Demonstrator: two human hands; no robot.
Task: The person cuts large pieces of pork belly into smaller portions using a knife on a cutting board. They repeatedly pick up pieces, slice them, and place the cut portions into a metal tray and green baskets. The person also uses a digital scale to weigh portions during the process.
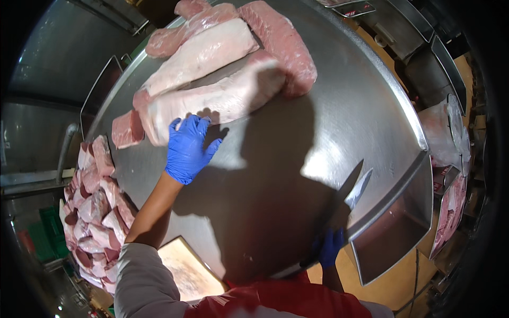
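Observation:
My left hand (190, 151), in a blue glove, reaches over the steel table with its fingertips at the near edge of a long, pale pork loin (212, 103). Its fingers are bent a little and the thumb stands apart, with no grip visible. Low on the right, my right hand (332, 248), also gloved in blue, is closed round a knife; the blade (359, 190) points up and away over the table. Shadow hides most of the handle. Just left of the pale loin lies a short cut piece of meat (128, 130).
Beyond the near loin lie another pale loin (199, 55) and a pinker one (281, 45). Many meat pieces (98, 212) are heaped at the left. A whitish board (188, 273) sits at the near edge. A metal bin (395, 228) hangs by the table's right rim (389, 90).

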